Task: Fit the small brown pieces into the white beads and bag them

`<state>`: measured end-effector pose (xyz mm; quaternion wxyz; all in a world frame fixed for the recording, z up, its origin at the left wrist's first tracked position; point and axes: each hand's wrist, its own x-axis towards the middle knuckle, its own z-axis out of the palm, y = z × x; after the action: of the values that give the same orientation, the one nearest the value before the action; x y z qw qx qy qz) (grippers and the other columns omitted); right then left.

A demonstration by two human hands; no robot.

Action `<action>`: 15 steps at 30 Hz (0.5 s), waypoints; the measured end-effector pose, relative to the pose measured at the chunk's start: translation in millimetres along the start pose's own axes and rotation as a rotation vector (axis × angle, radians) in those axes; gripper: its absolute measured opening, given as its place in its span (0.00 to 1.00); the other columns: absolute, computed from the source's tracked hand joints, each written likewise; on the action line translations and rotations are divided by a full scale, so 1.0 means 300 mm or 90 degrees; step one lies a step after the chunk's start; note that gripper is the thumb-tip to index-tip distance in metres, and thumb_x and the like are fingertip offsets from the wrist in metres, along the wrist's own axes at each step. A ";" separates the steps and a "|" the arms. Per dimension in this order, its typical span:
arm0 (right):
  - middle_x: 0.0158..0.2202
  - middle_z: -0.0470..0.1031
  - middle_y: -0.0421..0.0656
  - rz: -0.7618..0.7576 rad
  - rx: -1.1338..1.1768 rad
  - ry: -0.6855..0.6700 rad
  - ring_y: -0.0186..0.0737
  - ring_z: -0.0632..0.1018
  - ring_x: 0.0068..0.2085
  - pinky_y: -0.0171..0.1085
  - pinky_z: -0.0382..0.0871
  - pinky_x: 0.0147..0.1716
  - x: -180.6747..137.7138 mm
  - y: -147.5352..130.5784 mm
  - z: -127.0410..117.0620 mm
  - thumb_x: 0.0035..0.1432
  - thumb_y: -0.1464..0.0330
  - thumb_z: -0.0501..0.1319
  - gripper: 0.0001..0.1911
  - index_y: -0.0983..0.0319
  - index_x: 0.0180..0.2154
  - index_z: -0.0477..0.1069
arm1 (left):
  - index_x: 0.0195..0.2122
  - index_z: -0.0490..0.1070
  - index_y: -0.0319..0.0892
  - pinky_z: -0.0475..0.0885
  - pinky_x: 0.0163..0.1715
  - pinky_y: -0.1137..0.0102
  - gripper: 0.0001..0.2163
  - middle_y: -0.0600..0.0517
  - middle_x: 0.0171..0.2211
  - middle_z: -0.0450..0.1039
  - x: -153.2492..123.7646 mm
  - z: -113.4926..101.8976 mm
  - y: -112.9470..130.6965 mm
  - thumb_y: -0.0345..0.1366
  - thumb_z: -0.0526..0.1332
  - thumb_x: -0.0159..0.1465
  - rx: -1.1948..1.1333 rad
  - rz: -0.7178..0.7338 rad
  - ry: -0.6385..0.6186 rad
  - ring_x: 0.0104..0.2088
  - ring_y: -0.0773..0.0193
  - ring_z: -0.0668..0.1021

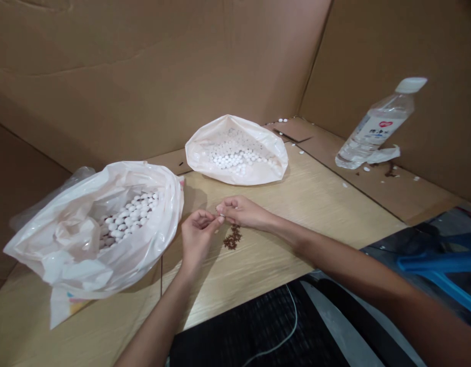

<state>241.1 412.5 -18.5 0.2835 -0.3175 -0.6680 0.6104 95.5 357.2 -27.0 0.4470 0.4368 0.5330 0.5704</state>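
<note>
My left hand (197, 233) and my right hand (243, 211) meet over the wooden table (296, 204), fingers pinched together on one small white bead-like piece (221, 218). Just below my right hand lies a small heap of dark brown bits (231, 239). To the left stands a large white plastic bag (86, 265), open, with several white pieces (128, 216) in it. Behind my hands sits a second open bag (258, 173) holding smaller white pieces (231, 158).
Cardboard walls (143, 76) close off the back and right. A clear water bottle (376, 127) with a white cap leans at the right on cardboard, loose white pieces around it. A blue plastic object (441, 270) and a thin white cable (284, 331) lie near my lap.
</note>
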 end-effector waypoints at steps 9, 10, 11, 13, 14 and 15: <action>0.18 0.59 0.34 -0.008 0.005 0.011 0.27 0.58 0.20 0.32 0.48 0.21 0.000 0.011 0.012 0.60 0.53 0.58 0.23 0.63 0.22 0.59 | 0.22 0.64 0.39 0.67 0.27 0.75 0.12 0.55 0.20 0.71 -0.003 0.001 -0.013 0.32 0.70 0.49 0.053 0.026 0.002 0.24 0.69 0.74; 0.18 0.59 0.34 -0.007 0.011 0.011 0.27 0.57 0.20 0.31 0.48 0.20 -0.001 0.008 0.013 0.60 0.53 0.58 0.23 0.63 0.22 0.59 | 0.22 0.64 0.40 0.67 0.27 0.75 0.12 0.55 0.20 0.71 -0.005 0.003 -0.013 0.33 0.69 0.50 0.060 0.039 0.000 0.24 0.69 0.74; 0.18 0.58 0.33 -0.003 0.022 0.009 0.26 0.57 0.19 0.31 0.47 0.19 -0.001 0.004 0.013 0.60 0.54 0.58 0.23 0.63 0.22 0.59 | 0.23 0.63 0.40 0.68 0.27 0.76 0.12 0.56 0.21 0.70 -0.008 0.005 -0.014 0.33 0.68 0.51 0.067 0.055 -0.002 0.24 0.69 0.74; 0.17 0.57 0.32 0.013 0.059 -0.002 0.26 0.55 0.18 0.30 0.46 0.18 -0.002 -0.008 0.009 0.62 0.56 0.57 0.22 0.63 0.22 0.59 | 0.24 0.64 0.41 0.68 0.27 0.76 0.10 0.57 0.22 0.69 -0.010 0.006 -0.015 0.34 0.67 0.54 0.089 0.101 -0.006 0.25 0.69 0.74; 0.16 0.56 0.32 0.023 0.081 -0.003 0.25 0.55 0.17 0.30 0.45 0.17 -0.001 -0.015 0.005 0.63 0.57 0.56 0.21 0.63 0.23 0.60 | 0.25 0.64 0.41 0.68 0.27 0.75 0.09 0.57 0.22 0.69 -0.011 0.005 -0.015 0.34 0.66 0.56 0.109 0.128 -0.011 0.25 0.68 0.74; 0.16 0.57 0.32 0.035 0.101 0.006 0.25 0.54 0.17 0.30 0.44 0.16 0.000 -0.021 -0.001 0.64 0.59 0.56 0.20 0.63 0.24 0.60 | 0.26 0.65 0.41 0.68 0.28 0.75 0.08 0.56 0.23 0.69 -0.010 0.003 -0.015 0.34 0.65 0.57 0.136 0.154 -0.020 0.26 0.68 0.74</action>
<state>240.9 412.3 -12.3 0.2939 -0.3154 -0.6069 0.6677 97.3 354.6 -31.6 0.3343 0.5517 0.5273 0.5529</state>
